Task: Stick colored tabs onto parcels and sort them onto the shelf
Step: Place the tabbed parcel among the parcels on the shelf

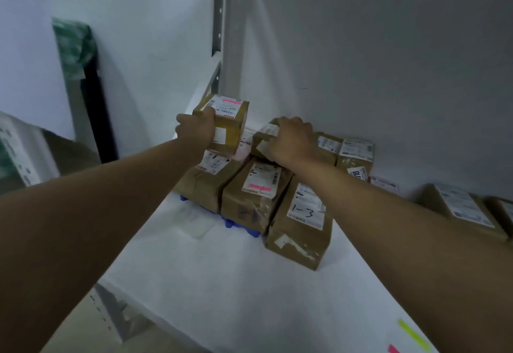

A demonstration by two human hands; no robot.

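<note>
left hand grips a small box with a pink tab, raised above the parcels on the white shelf. right hand clasps a second box atop the stack.

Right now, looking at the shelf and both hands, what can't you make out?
- Head view: print on the white shipping labels, blurred.
- Brown parcel under the right hand: its top is covered by that hand.
- Blue objects beneath the stacked parcels: mostly hidden.
- Yellow and pink tabs: cut off by the bottom edge.
</note>
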